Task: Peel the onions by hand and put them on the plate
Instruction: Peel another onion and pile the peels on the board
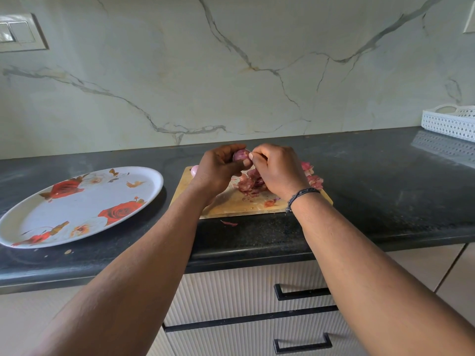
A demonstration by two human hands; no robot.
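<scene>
Above the cutting board, the left hand grips a small onion while the right hand fingers pinch its skin; the slick bulb could slip, missing the empty plate.

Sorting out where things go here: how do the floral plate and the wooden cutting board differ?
The floral plate is oval, white with red roses, and holds no onions; the wooden cutting board is rectangular, plain tan, and strewn with onion skins. The plate lies left of the hands; the board lies under them, where the left hand holds an onion. Both rest flat on the dark countertop.
</scene>
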